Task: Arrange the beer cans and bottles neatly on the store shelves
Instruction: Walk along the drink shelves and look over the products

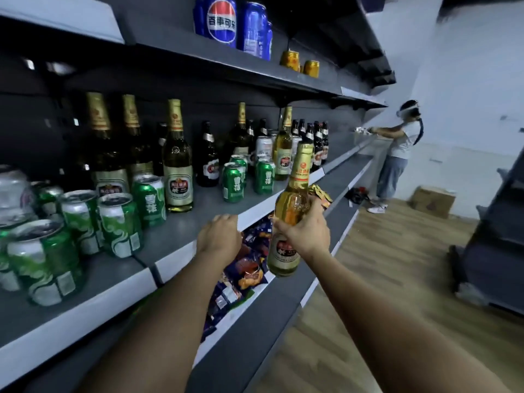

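Golden glass, the beer bottle (290,211) is gripped around its middle by the right hand (304,231), fingers curled about it, upright in the air just in front of the middle shelf (198,219). It would best be kept upright and set into the bare gap between the green cans (235,181) and the tall bottles (178,157) (label outward). The left hand (219,239) is seen from behind near the shelf edge, holding nothing visible, its fingertips hidden.
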`<state>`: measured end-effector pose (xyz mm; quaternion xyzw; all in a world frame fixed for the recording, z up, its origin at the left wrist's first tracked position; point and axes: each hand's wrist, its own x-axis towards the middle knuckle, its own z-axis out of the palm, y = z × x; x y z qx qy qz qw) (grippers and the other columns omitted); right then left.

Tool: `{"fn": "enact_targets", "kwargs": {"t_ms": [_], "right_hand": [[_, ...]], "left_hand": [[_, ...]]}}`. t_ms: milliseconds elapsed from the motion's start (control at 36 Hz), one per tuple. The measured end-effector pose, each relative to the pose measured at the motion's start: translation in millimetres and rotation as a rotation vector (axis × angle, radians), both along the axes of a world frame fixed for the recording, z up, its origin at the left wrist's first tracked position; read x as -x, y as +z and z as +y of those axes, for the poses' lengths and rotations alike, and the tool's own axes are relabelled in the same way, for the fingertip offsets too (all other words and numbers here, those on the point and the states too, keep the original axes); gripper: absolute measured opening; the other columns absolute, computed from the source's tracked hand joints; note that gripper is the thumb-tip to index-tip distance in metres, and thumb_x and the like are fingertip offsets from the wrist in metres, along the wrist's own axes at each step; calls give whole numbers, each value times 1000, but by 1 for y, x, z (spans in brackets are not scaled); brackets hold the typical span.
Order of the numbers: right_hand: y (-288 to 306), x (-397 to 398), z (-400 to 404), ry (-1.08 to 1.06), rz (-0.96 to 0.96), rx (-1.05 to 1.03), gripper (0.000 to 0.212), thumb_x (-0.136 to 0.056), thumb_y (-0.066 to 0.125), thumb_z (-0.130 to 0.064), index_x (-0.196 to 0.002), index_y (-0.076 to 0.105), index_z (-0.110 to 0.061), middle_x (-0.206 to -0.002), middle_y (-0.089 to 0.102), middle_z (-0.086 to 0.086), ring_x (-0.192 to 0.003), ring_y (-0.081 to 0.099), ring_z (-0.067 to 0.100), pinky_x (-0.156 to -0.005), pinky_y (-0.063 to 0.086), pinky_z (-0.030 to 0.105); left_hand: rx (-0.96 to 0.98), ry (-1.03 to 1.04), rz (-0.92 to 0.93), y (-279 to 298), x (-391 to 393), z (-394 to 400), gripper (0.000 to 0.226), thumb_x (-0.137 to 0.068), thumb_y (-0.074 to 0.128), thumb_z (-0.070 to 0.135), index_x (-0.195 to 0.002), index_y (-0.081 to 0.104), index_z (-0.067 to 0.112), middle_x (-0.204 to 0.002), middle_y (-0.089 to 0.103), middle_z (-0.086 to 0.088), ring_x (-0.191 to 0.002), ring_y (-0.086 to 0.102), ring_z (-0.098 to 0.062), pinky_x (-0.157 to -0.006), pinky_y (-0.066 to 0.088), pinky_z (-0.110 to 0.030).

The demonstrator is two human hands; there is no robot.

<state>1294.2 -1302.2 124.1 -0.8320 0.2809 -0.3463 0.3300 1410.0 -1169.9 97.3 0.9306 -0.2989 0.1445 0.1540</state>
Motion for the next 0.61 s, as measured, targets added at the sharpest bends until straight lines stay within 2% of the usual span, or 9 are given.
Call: {"fn": "enact_targets", "kwargs": {"t_ms": [111, 222, 361, 444, 528, 611], "right_hand": [[20, -51, -8, 69, -76, -2, 71, -72, 77, -53, -119, 37, -19, -119, 59, 3, -108, 58, 29, -84, 48, 40], [36, -101, -8, 183, -127, -62, 74, -73, 77, -51, -124, 35, -19, -125, 58, 5, -114, 56, 30, -91, 47, 41], [44, -152, -3, 342, -152, -90, 76, -73, 78, -49, -127, 35, -18, -121, 58, 3, -113, 56, 29, -87, 42, 35], [47, -176, 0, 440, -135, -57, 74, -71, 78, -51, -124, 36, -22, -112, 58, -3, -108, 59, 27, -84, 45, 35], [49, -194, 5, 546, -99, -20, 79, -72, 79, -48, -131, 34, -22, -119, 60, 0, -111, 58, 26, -83, 43, 32], [49, -207, 13, 627, -86, 10, 82, -72, 80, -45, -135, 32, -24, -122, 61, 2, -112, 59, 27, -86, 45, 35]], "left_hand": [[84, 119, 39, 8, -34, -4, 39, -98, 40, 20, -137, 45, 19, -137, 49, 0, -125, 45, -21, -95, 41, -36], [85, 195, 17, 11, -63, -1, 45, -98, 38, 15, -142, 40, 20, -139, 49, -2, -122, 50, -22, -93, 44, -34], [115, 286, 35, 12, -80, 7, 47, -96, 45, 22, -142, 35, 23, -137, 51, -4, -117, 54, -25, -88, 46, -35], [178, 248, 167, 13, -89, 9, 75, -88, 57, 31, -151, 15, 29, -147, 43, -1, -127, 48, -23, -95, 45, -35], [233, 255, 290, 13, -92, 5, 102, -80, 68, 40, -151, -4, 35, -148, 42, -2, -129, 46, -22, -99, 43, -34], [315, 311, 359, 10, -92, 2, 117, -74, 72, 51, -148, -19, 40, -144, 46, -2, -127, 49, -23, -97, 44, -33]]}}
